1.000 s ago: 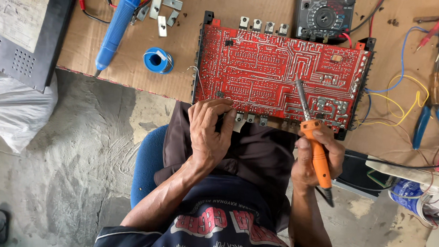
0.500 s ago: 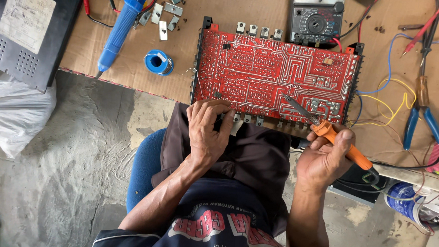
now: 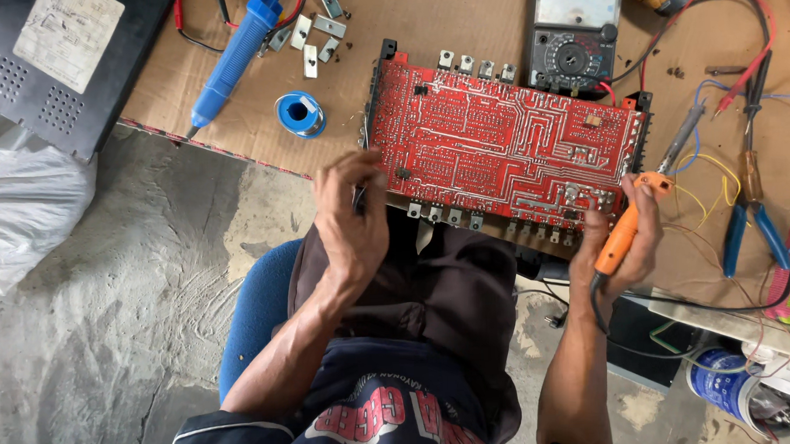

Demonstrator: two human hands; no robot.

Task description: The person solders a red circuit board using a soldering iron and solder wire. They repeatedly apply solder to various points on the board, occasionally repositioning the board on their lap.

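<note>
Circuitry on a red board [image 3: 506,148] is facing up, the board lying on a sheet of brown cardboard [image 3: 458,23] with its near edge over the person's lap. The left hand [image 3: 349,219] is hovering at the board's near left corner, fingers curled together; whether they are pinching anything I cannot tell. The right hand [image 3: 619,240] is wrapping tightly around the orange handle of a soldering iron [image 3: 652,182], its metal tip pointing away beside the board's right edge. A grey multimeter [image 3: 572,32] is sitting just behind the board, a blue solder spool [image 3: 299,113] and a blue desoldering pump [image 3: 232,61] are lying to the left, and blue-handled pliers [image 3: 753,209] are resting at the right.
</note>
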